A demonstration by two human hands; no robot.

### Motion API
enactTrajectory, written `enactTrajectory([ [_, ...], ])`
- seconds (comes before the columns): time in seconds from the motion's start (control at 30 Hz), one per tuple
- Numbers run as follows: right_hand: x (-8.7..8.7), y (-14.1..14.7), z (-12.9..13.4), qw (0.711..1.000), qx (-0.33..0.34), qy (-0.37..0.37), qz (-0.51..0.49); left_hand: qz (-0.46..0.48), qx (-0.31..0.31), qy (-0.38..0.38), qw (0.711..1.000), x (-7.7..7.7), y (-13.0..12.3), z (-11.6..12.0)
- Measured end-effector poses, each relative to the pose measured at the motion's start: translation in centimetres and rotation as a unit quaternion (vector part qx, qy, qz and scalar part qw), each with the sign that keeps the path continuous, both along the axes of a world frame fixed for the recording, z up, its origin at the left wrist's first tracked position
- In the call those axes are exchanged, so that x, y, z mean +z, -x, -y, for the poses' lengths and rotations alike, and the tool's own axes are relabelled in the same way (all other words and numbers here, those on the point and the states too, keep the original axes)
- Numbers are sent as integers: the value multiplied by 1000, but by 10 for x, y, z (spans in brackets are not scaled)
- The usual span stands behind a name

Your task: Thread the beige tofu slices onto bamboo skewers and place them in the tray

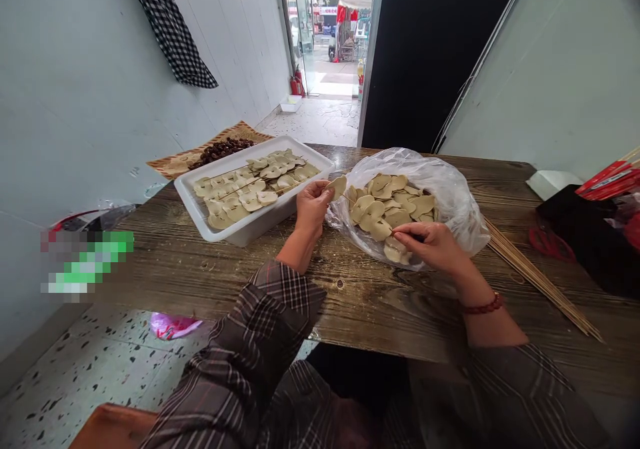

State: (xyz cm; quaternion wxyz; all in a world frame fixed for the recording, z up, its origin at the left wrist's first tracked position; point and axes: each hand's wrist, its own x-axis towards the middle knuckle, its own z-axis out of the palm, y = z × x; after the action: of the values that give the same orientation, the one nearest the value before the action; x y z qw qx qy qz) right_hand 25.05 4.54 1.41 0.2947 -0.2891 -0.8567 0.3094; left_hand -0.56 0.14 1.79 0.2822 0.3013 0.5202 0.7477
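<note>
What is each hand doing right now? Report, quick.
Left hand: closed, holding a flat tan slice.
Right hand: closed in a pinch, apparently on the end of a thin skewer.

Beige slices (373,212), white tray (260,225)

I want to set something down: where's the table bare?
Bare wood lies between the white tray and left sleeve, and this side of the plastic bag, left of the right sleeve. Crowded at right, around sticks and red packets.

Thin beige slice (339,186) raised, tilted; more beige slices (397,200) heaped in open clear plastic bag (457,199).
</note>
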Motion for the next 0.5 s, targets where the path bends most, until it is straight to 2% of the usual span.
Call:
enactTrajectory([
  [0.5, -3, 3, 1, 1000, -5, -4, 0, -44, -2, 1, 999, -4, -1, -2],
])
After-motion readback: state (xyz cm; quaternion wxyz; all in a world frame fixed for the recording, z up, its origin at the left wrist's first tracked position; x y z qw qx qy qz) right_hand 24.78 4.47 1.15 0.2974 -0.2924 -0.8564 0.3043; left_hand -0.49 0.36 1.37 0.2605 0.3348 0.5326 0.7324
